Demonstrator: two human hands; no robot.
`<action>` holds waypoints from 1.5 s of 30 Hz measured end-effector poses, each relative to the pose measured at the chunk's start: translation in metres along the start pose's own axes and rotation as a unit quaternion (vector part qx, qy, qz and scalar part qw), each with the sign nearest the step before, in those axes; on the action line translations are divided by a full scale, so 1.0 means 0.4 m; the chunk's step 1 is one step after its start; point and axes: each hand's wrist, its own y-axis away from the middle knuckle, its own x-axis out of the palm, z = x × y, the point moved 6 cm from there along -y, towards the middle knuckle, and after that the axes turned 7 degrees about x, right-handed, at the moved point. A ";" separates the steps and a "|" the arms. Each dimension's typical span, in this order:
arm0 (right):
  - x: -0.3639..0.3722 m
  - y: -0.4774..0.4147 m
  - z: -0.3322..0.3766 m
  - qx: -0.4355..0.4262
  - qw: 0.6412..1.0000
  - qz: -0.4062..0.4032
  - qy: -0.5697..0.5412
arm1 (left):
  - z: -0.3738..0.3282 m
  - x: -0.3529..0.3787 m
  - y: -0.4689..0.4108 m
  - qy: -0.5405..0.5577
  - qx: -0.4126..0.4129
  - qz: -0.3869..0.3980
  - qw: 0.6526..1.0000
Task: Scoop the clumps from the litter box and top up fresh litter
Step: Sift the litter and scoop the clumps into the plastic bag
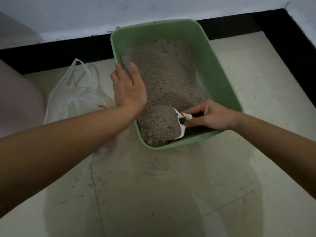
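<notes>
Scoop (pixel 187 116) sits in the near right corner of the box (pixel 220 71), piled with a mound of litter (pixel 159 122). Right hand (pixel 213 117) pinches its short handle between thumb and fingers (pixel 196 110). Left hand (pixel 128 88) holds the box's left rim, thumb inside, the other fingers over the outer side and mostly hidden. Box is on the floor (pixel 171 185), far end close to the baseboard (pixel 68 53).

Step in hand, as judged: sift and lift. Load looks big and mostly loose grain. Clumps can't be told from clean litter in this dim view. Better to shake the scoop low over the box first, then lift it level. Whether the scoop is slotted isn't visible. A pinch that far back gives little leverage over a full scoop, so a fuller grip would cut the risk of tipping. Left hand bracing the rim is sound; it should stop the box sliding on tile.

Room: bag (pixel 75 100) lies on the floor just left of the box, slack and partly collapsed, near end under the left forearm. Path to it crosses the left rim and the left arm, so the left hand will likely have to let go and hold the bag open. Near rim is right beside the scoop and must be cleared on the lift. Floor is open to the right and near side, with stray grains on it. No fresh litter supply in view.
</notes>
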 end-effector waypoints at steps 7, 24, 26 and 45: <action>-0.040 0.029 -0.002 0.006 0.998 -0.035 -0.049 | 0.006 -0.010 0.000 0.051 -0.002 -0.023 0.998; -0.102 0.131 0.029 -0.013 0.976 -0.207 -0.067 | 0.006 -0.014 0.001 0.037 0.011 -0.038 0.999; -0.112 0.138 0.035 -0.009 0.973 -0.222 -0.068 | 0.003 -0.013 0.001 0.034 0.011 -0.035 0.999; -0.116 0.190 0.079 0.035 0.965 -0.256 0.034 | 0.069 -0.042 0.081 -0.058 0.082 0.095 0.990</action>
